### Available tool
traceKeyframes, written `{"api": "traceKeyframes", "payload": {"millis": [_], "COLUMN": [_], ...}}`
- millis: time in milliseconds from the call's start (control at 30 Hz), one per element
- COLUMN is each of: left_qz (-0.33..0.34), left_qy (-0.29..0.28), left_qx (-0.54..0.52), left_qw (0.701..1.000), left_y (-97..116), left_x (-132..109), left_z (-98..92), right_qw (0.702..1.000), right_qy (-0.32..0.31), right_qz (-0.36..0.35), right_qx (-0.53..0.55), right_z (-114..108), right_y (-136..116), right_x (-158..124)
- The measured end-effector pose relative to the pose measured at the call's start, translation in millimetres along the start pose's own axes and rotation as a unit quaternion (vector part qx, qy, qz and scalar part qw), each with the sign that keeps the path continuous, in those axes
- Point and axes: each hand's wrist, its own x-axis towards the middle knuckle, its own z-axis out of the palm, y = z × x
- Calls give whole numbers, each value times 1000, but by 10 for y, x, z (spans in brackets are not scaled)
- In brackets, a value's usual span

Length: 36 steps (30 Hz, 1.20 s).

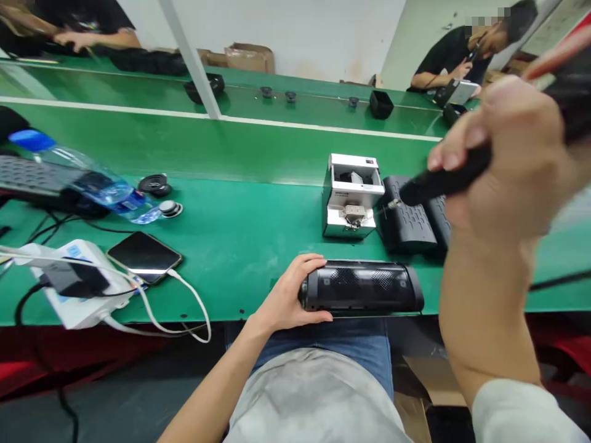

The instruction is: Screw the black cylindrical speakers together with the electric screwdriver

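My left hand (290,296) rests around the left end of a black cylindrical speaker (361,287), which lies on its side on the green bench (240,246) near the front edge. My right hand (503,160) is raised at the right, gripping a black electric screwdriver (446,178). The screwdriver's metal bit points left, close to a white screw feeder box (351,195). A black ribbed speaker housing (406,215) lies just beneath the screwdriver, partly hidden by my right hand and wrist.
At the left lie a keyboard (32,175), a water bottle (92,178), round speaker parts (154,184), a smartphone (144,257) and a white power strip (78,289) with cables. A second green bench with black parts and a co-worker (452,61) lies beyond a divider.
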Motion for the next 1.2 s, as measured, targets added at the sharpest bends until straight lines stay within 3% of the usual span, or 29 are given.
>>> {"api": "traceKeyframes", "payload": {"millis": [133, 467, 733, 867, 1033, 1200], "left_qz": [-1, -16, -27, -25, -20, -27], "left_qy": [0, -2, -5, -1, 0, 4], "left_qx": [-4, -4, 0, 7, 5, 5], "left_qw": [1000, 1000, 1000, 1000, 1000, 1000], "left_y": [4, 29, 19, 22, 38, 11], "left_x": [7, -3, -24, -23, -7, -25], "left_z": [-11, -7, 3, -1, -17, -2], "right_qw": [999, 997, 991, 990, 997, 997], "right_qy": [-11, -34, -18, -23, -24, -11], "right_qz": [-33, 39, 77, 94, 55, 21], "right_qx": [30, -55, -107, -100, -56, -67], "right_z": [147, 156, 129, 77, 42, 150], "right_y": [422, 691, 728, 611, 317, 488], "right_x": [84, -147, -277, -343, -209, -217]}}
